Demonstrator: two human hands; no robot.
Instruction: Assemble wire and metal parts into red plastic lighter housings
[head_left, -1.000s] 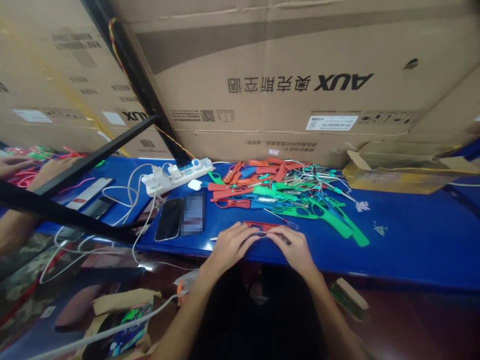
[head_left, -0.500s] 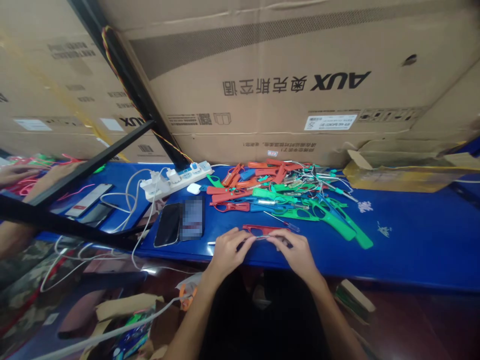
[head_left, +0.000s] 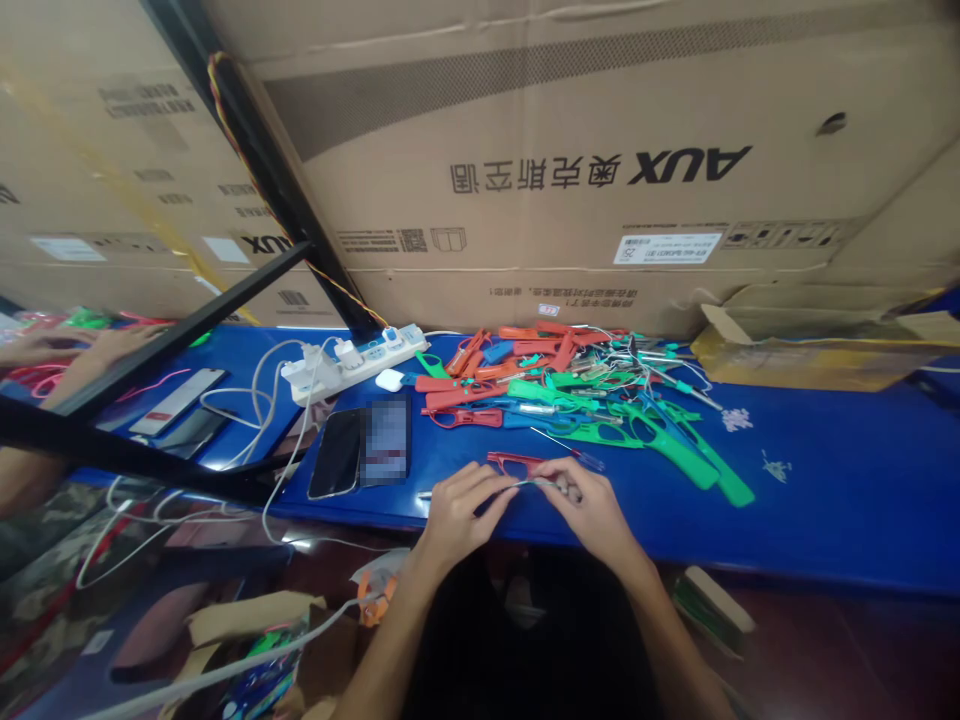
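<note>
Two hands meet at the near edge of a blue worktop (head_left: 825, 480), the left hand (head_left: 457, 510) and right hand (head_left: 592, 505) each pinching an end of a flat red plastic handle piece (head_left: 514, 463), apparently with a thin metal rod against it. Beyond them a tangled heap of red, green and blue plastic pieces (head_left: 577, 390) lies loose. No finished batch shows, suggesting most of the work remains.
</note>
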